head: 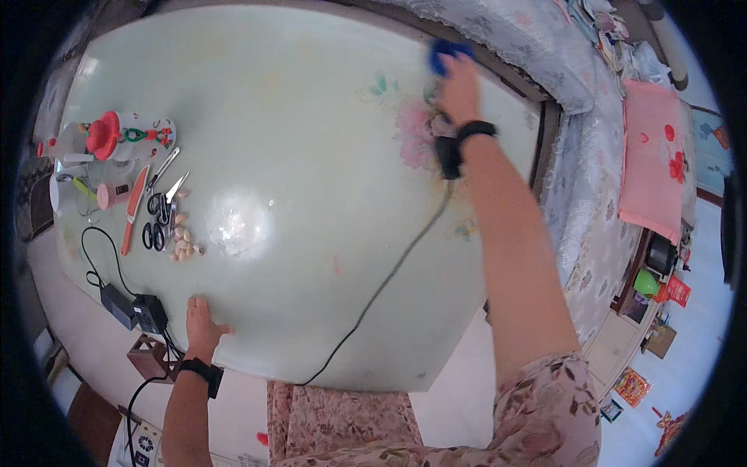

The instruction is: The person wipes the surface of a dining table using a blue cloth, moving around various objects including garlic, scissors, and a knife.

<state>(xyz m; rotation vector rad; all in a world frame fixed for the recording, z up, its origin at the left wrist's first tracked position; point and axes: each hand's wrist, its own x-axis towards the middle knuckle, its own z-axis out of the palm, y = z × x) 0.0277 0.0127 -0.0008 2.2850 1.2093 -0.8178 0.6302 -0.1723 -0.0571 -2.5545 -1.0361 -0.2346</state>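
Note:
My right hand [459, 87] is stretched to the far right part of the table and grips a blue cloth [446, 55], blurred by motion. Beneath and beside that hand lies a printed pink flower [413, 131] on the pale green tabletop [303, 192]. At the near left edge, my left hand [203, 328] rests on the table with nothing in it, thumb spread from the fingers. Dark bands with small boxes circle both wrists; a cable [385, 283] runs from the right one across the table to its near edge.
Garlic cloves [184, 245], two pairs of scissors [156, 213] and an orange-handled knife [135, 204] lie at the left. Behind them are a red-lidded container [140, 137] and a pink-topped jar [111, 195]. Black power adapters [149, 312] sit near my left hand. A lace-covered sofa [560, 192] borders the right side.

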